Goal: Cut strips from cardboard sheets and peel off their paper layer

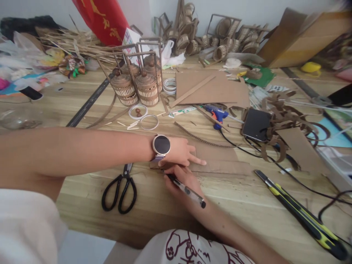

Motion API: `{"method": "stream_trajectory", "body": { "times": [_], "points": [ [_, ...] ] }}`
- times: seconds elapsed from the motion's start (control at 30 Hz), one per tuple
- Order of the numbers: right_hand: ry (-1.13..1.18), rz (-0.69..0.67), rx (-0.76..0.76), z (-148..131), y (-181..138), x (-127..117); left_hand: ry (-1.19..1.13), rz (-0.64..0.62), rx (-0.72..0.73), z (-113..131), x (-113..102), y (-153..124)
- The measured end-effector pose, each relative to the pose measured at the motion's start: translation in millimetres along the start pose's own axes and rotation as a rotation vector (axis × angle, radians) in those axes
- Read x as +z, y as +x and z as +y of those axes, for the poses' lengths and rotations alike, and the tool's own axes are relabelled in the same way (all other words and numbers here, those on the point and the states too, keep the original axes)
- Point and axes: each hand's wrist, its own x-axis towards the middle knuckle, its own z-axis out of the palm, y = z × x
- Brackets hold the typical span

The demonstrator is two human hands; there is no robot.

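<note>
1. The cardboard strip [220, 167] lies flat on the wooden table [247, 205], right in front of the person; I'll place everything else from it.
2. The left hand [181, 152] rests on the strip's left end, palm down, fingers stretched out and spread flat against the card, the forefinger pointing along it to the right. It grips nothing. A round dark watch [161, 145] sits on that wrist, just left of the strip.
3. The right hand [178, 181] is at the strip's near edge, directly below the left hand and almost touching it. Its fingers are pinched round a pen [188, 191]. The pen's tip meets the near left edge of the strip and its capped end slants back towards the person.
4. Black scissors [119, 190] lie shut on the table just left of the strip, handles towards the person.
5. A yellow-and-black utility knife [299, 212] lies to the right of the strip, slanting away towards the table's near edge.
6. Beyond the strip are a blue glue gun [217, 114] and, to its right, a dark phone [256, 124] among curled card offcuts.
7. Well beyond the strip, to the left, stand small woven baskets [137, 86] in wire frames.
</note>
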Motion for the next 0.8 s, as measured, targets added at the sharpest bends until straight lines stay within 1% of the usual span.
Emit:
{"method": "stream_trajectory", "body": {
  "times": [0.07,0.1,0.17,0.27,0.3,0.33,0.37,0.4,0.43,0.47,0.5,0.53,0.6,0.67,0.73,0.8],
  "points": [
    [-0.018,0.03,0.047,4,-7,-11,0.051,-0.048,0.167,-2,1,1],
    [-0.035,0.052,0.082,7,-12,-19,0.083,-0.059,0.204,-3,1,1],
    [-0.074,0.103,0.17,14,-23,-42,0.137,-0.075,0.228,-5,2,2],
    [-0.123,0.131,0.366,27,-45,-93,0.176,-0.098,0.239,-6,1,3],
    [-0.151,0.17,0.417,31,-52,-112,0.177,-0.102,0.242,-7,1,3],
    [-0.2,0.238,0.458,35,-59,-130,0.177,-0.11,0.243,-7,1,3],
    [-0.247,0.267,0.501,38,-66,-147,0.177,-0.123,0.243,-7,1,3],
    [-0.303,0.308,0.555,41,-71,-162,0.175,-0.139,0.239,-8,1,4],
    [-0.359,0.339,0.576,43,-75,-173,0.17,-0.153,0.234,-8,2,4],
    [-0.428,0.374,0.564,44,-77,-181,0.159,-0.163,0.229,-9,3,5],
    [-0.482,0.368,0.523,46,-77,-186,0.14,-0.168,0.224,-10,5,5],
    [-0.52,0.333,0.446,48,-76,-187,0.112,-0.167,0.217,-10,6,5],
    [-0.535,0.175,0.245,54,-68,-183,0.05,-0.145,0.196,-9,7,5],
    [-0.502,0.004,0.06,64,-57,-174,0.002,-0.092,0.171,-5,7,3],
    [-0.479,-0.092,-0.061,75,-46,-167,-0.016,-0.03,0.147,-1,5,-1],
    [-0.483,-0.152,-0.125,83,-39,-163,0.005,-0.005,0.103,4,4,-9]
  ]
}}
